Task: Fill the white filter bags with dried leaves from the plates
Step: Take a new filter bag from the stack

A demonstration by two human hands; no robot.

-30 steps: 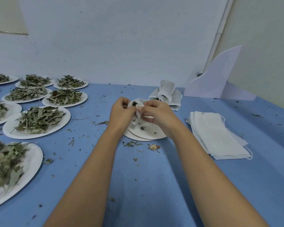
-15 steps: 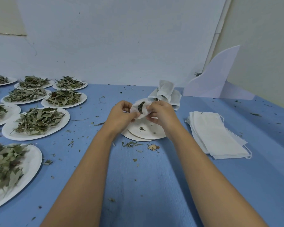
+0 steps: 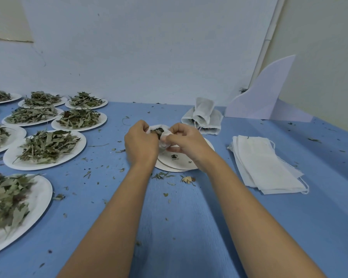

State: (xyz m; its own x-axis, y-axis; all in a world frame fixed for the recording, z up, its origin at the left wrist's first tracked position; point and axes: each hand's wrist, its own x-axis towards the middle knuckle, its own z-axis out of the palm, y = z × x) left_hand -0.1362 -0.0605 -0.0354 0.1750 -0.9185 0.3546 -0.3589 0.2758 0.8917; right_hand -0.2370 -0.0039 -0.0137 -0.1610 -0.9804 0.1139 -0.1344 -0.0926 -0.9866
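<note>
A white filter bag [image 3: 162, 136] with dark dried leaves showing in its open mouth is held between both hands above a stack of nearly bare white plates [image 3: 181, 162]. My left hand [image 3: 141, 142] grips the bag's left rim. My right hand [image 3: 186, 142] pinches its right side. Several white plates heaped with dried leaves [image 3: 46, 146] fill the left of the blue table. A flat stack of unfilled filter bags [image 3: 265, 164] lies to the right. Filled bags [image 3: 203, 117] sit in a pile behind my hands.
A white curved foam board [image 3: 267, 97] stands at the back right by the wall. Leaf crumbs [image 3: 187, 179] are scattered over the blue table [image 3: 189, 227]. A large leaf plate [image 3: 40, 194] sits at the near left edge.
Both hands have lifted the bag slightly up and away from the plate stack. The bag's mouth now shows more leaves inside, and the fingers have shifted along its rim.
</note>
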